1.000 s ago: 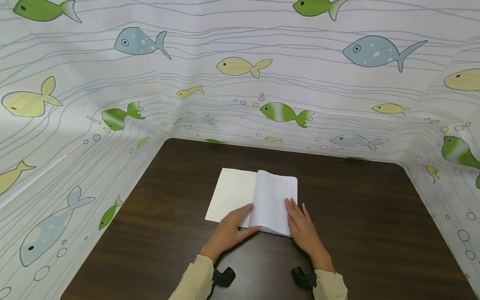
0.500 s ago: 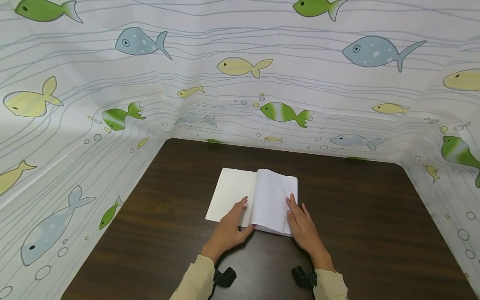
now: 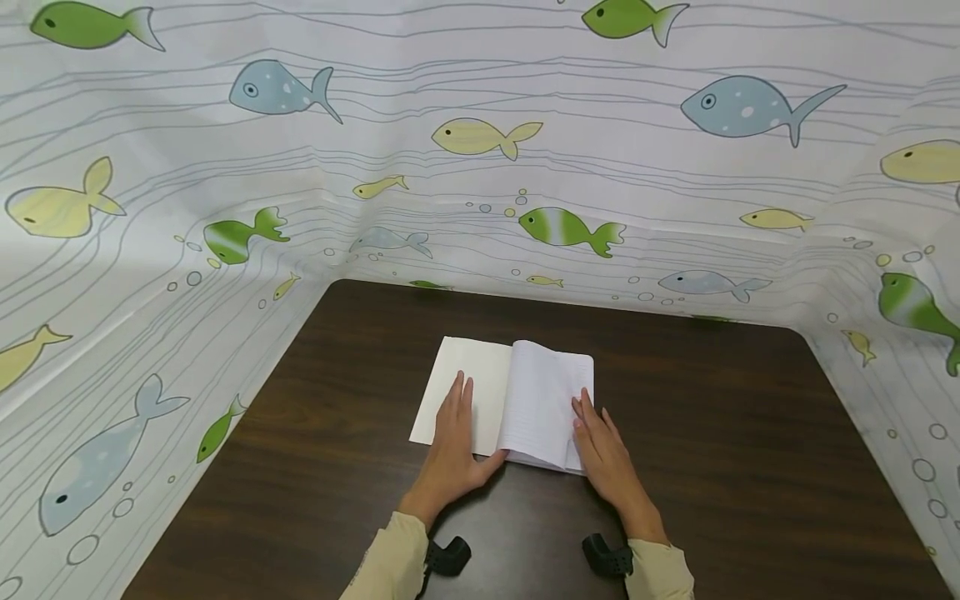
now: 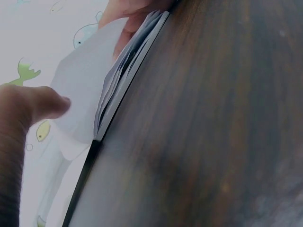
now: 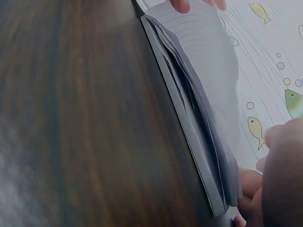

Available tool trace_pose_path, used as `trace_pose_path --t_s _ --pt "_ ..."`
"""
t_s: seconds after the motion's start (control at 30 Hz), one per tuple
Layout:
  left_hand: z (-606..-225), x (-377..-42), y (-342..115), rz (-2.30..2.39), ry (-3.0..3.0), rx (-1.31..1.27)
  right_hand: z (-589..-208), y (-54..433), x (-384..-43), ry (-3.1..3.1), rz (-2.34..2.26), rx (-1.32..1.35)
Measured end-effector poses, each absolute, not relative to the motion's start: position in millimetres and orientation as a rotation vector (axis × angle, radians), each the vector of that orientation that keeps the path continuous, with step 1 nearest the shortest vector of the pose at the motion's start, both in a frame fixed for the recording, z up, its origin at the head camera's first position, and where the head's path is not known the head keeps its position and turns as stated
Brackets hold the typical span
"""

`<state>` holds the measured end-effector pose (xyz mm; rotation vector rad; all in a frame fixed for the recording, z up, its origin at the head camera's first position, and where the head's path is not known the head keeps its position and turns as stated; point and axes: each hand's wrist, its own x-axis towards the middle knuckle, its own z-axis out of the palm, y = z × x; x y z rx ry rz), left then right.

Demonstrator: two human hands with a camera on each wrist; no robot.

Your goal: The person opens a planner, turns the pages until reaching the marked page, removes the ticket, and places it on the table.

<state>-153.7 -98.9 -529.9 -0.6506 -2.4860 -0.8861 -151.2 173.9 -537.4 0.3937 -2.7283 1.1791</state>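
Observation:
A notebook (image 3: 536, 400) lies spread on the table, its pale inside cover (image 3: 480, 367) at left and its lined pages at right. My left hand (image 3: 453, 454) rests over the cover with fingers straight, its thumb reaching to the lower end of the fold. In the left wrist view that thumb (image 4: 54, 106) stands in front of a bowed white page (image 4: 85, 80). My right hand (image 3: 607, 458) lies along the right edge of the pages, fingers extended and fingertips on the paper. The right wrist view shows the page stack (image 5: 189, 109) slightly fanned at its near edge.
The dark wood-grain table (image 3: 750, 458) surrounds the notebook. A white fish-printed curtain (image 3: 480, 83) stands along the back and both sides. A black camera mount is strapped to each wrist, the left one (image 3: 448, 557) and the right one (image 3: 607, 557).
My left hand has drawn back from the fold; its fingers have swung left and straightened over the inside cover. The thumb has slid slightly left. My right hand has hardly moved.

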Motion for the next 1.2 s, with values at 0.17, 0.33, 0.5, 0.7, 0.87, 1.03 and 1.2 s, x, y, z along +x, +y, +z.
trace_pose_path --t_s 0.17,0.33,0.5,0.7,0.87,1.03,1.2 --pt "-530 -155 -100 -0.895 -2.408 -0.596 -537 174 -151 -2.732 1.170 0.397" --pt "-531 -157 -101 -0.856 -2.385 -0.522 -537 174 -151 -2.733 1.158 0.403" --pt "-531 -158 -103 -0.872 -2.324 -0.456 -539 174 -150 -2.739 1.136 0.396" --pt "-529 -160 -105 -0.865 -2.203 -0.348 -538 175 -151 -2.755 1.128 0.393" --pt "-527 -161 -106 -0.858 -2.151 -0.130 -538 176 -152 -2.765 1.115 0.397" --pt "-527 -160 -109 -0.783 -2.248 -0.047 -540 176 -151 -2.738 1.096 0.413" --pt "-534 -161 -108 -0.750 -2.375 -0.301 -542 175 -151 -2.722 1.062 0.426"
